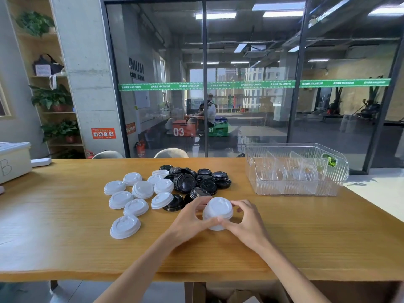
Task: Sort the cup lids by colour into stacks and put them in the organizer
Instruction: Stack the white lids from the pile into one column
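In the head view, the left hand (192,217) and the right hand (244,217) are both curling their fingers round a short stack of white plastic cup lids (218,212), squaring it up on the wooden worktop (284,237). Loose white lids (131,200) are lying to the left, and black plastic lids (194,181) are heaped behind. The clear ribbed plastic organizer (295,169), with its dividers, is standing empty to the right. Sorting is looking barely begun: most lids remain unstacked.
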`<move>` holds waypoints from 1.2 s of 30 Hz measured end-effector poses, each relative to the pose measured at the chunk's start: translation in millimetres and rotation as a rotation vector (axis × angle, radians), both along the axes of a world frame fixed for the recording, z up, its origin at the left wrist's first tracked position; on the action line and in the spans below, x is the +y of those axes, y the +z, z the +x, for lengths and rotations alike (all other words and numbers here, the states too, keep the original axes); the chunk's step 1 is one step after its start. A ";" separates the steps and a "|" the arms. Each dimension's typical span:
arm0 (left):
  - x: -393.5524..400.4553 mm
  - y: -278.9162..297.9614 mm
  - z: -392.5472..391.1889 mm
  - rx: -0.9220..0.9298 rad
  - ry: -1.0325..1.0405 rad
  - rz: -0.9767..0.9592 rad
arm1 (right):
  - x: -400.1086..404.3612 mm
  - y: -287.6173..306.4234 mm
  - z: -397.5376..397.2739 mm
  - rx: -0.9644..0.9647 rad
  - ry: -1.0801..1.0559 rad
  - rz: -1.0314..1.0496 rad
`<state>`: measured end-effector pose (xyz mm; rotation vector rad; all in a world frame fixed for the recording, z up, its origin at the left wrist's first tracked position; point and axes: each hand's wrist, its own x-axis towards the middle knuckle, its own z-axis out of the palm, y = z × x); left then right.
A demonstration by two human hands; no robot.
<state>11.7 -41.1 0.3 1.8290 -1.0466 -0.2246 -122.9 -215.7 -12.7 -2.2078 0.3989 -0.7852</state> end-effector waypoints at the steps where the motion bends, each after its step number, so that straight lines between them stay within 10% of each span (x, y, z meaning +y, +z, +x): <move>1: 2.6 -2.1 0.9 0.008 -0.016 -0.005 | 0.3 0.0 0.3 0.012 0.003 -0.005; 36: 5.9 -3.8 2.6 -0.030 0.016 -0.045 | -1.2 -0.2 2.7 0.186 0.062 -0.071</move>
